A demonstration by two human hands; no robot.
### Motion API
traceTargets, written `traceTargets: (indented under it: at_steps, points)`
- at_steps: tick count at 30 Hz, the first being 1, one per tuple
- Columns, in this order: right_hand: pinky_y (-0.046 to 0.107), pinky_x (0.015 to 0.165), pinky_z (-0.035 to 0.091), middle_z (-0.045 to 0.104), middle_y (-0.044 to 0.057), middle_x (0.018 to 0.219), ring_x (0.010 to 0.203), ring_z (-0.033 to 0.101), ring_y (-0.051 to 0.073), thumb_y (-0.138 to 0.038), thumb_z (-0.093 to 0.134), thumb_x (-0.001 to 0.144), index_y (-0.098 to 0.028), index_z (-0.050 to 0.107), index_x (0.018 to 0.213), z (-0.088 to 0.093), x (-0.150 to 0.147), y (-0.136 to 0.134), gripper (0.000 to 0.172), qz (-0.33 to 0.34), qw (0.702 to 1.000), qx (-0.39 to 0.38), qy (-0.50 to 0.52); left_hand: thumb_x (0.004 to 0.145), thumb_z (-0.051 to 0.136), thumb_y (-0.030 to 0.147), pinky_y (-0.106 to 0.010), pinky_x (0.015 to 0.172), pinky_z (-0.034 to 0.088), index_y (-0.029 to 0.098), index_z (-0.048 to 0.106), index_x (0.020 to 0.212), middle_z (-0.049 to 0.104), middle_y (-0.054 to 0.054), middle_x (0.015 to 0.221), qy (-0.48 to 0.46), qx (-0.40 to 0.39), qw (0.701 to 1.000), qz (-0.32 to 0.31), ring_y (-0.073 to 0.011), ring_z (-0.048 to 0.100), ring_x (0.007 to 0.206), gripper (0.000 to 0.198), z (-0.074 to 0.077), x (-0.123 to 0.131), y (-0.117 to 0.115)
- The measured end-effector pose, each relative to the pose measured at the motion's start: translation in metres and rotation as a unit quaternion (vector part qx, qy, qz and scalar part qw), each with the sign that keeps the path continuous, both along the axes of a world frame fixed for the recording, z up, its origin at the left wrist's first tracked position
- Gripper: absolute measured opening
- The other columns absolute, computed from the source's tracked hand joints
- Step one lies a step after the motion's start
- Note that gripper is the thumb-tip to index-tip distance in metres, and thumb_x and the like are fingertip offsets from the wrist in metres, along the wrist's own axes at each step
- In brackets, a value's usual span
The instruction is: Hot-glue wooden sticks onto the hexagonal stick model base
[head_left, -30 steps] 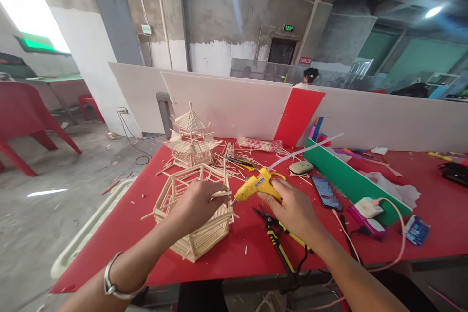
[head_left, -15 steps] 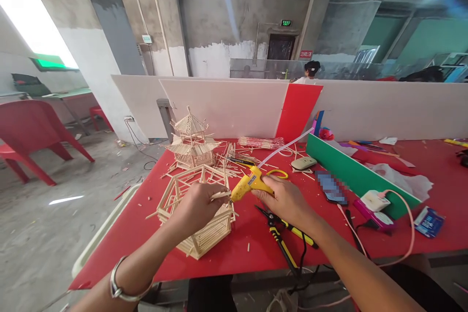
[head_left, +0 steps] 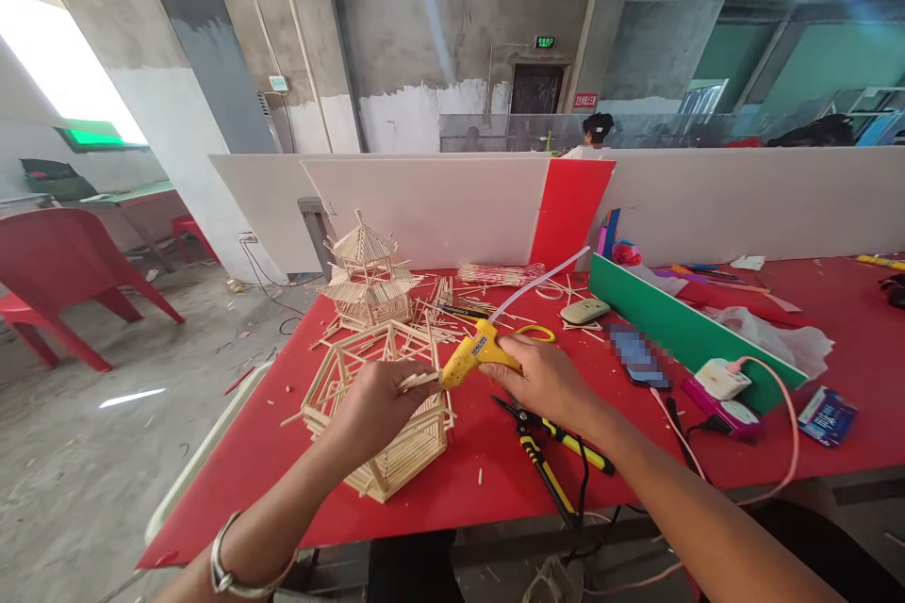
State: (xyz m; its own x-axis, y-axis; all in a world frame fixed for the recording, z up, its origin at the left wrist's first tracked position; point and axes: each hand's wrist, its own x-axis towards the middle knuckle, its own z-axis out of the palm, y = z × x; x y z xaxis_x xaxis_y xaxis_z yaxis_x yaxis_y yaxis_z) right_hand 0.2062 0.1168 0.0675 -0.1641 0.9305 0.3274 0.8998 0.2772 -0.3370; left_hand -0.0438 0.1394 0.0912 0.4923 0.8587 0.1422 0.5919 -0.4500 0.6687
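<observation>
1. Head view, left hand [head_left: 382,400]: fingers pinched on short wooden sticks [head_left: 419,381]; held above the stick frame [head_left: 414,457].
2. Right hand [head_left: 548,382]: fingers clamped round the handle of a yellow glue gun [head_left: 468,354]; its front end at the sticks' tips; contact, cannot tell.
3. Stick frame rests on the red table [head_left: 283,499]; stick tower [head_left: 366,281] behind it; pliers [head_left: 525,426] to its right; phone [head_left: 636,358] farther right, beside a green board [head_left: 685,330].
</observation>
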Motion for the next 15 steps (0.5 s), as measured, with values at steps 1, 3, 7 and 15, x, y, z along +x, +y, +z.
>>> traceTargets:
  at_steps: [1, 3, 7, 15]
  points:
    - [0.028, 0.059, 0.030, 0.065, 0.002, 0.085, 0.075, 0.059, 0.017, -0.054, 0.048, 0.095, -0.022, 0.057, 0.084, 0.001, 0.000, 0.000, 0.036, 0.000, 1.000, 0.001, -0.002, 0.088, 0.056, 0.041, -0.026, 0.065, 0.047, 0.018, 0.077, 0.098, 0.073, -0.004, 0.076, -0.002, 0.003, 1.000, 0.005, -0.0184, 0.061, 0.071, 0.032, -0.001, 0.000, 0.000]
    - [0.028, 0.059, 0.030, 0.065, 0.002, 0.085, 0.075, 0.059, 0.017, -0.053, 0.049, 0.095, -0.022, 0.058, 0.084, 0.003, -0.001, 0.000, 0.035, 0.000, 1.000, 0.003, -0.006, 0.088, 0.057, 0.043, -0.025, 0.063, 0.046, 0.018, 0.077, 0.098, 0.073, -0.003, 0.074, -0.005, 0.011, 1.000, 0.012, -0.0181, 0.061, 0.070, 0.033, -0.002, -0.001, 0.000]
    - [0.028, 0.057, 0.029, 0.065, 0.001, 0.083, 0.074, 0.059, 0.016, -0.051, 0.051, 0.094, -0.022, 0.059, 0.083, 0.008, -0.001, 0.000, 0.032, 0.006, 1.000, 0.008, -0.015, 0.088, 0.057, 0.043, -0.025, 0.061, 0.045, 0.018, 0.077, 0.092, 0.072, -0.003, 0.072, -0.004, 0.025, 1.000, 0.018, -0.0183, 0.061, 0.069, 0.031, -0.003, -0.004, -0.001]
    - [0.027, 0.059, 0.031, 0.065, 0.001, 0.083, 0.073, 0.058, 0.015, -0.049, 0.055, 0.093, -0.021, 0.060, 0.084, 0.017, -0.002, 0.003, 0.029, 0.022, 0.999, 0.010, -0.030, 0.079, 0.070, 0.048, -0.026, 0.060, 0.046, 0.022, 0.076, 0.089, 0.074, -0.003, 0.080, 0.017, 0.037, 0.995, 0.089, -0.0174, 0.062, 0.067, 0.028, -0.021, -0.015, -0.012]
